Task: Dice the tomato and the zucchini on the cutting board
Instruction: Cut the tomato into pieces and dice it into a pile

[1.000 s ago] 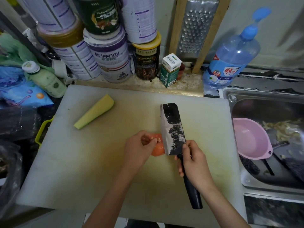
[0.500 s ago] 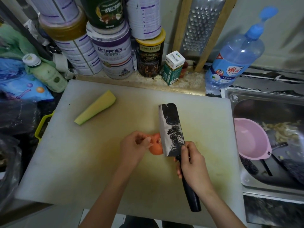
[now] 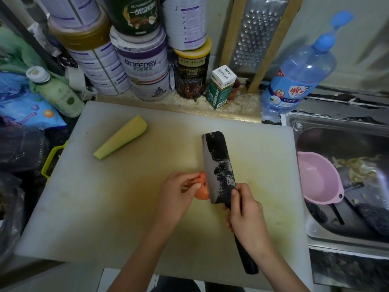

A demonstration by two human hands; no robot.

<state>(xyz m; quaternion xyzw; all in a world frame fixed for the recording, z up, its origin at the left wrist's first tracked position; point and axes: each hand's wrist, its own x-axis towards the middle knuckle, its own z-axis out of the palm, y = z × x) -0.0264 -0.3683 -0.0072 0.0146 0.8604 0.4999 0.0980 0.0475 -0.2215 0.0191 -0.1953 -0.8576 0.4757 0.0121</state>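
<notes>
Cutting board [image 3: 105, 207]: white, stained yellow at the middle, laid flat on the tabletop.

Tomato [image 3: 202, 189]: an orange-red piece, placed on the board just nearer than its middle. It is pinched by the curled fingertips of the left hand [image 3: 176, 197].

Cleaver [image 3: 219, 165]: its dark, scratched blade is set against the tomato's right side, the tip pointed toward the board's far edge. The black handle is gripped by the right hand [image 3: 246, 213], fingers wrapped round it. The cutting edge is hidden, so it is perhaps already in the flesh.

Zucchini [image 3: 121, 137]: one pale wedge, laid cut face up on the board's far left part, well apart from the tomato.

Tins [image 3: 145, 68], carton [image 3: 222, 87], grater [image 3: 256, 32]: ranged beyond the board's far edge.

Water bottle [image 3: 294, 76]: stood off the board's far right corner.

Sink [image 3: 336, 131]: found right of the board, with a pink bowl [image 3: 315, 182] held in it.
</notes>
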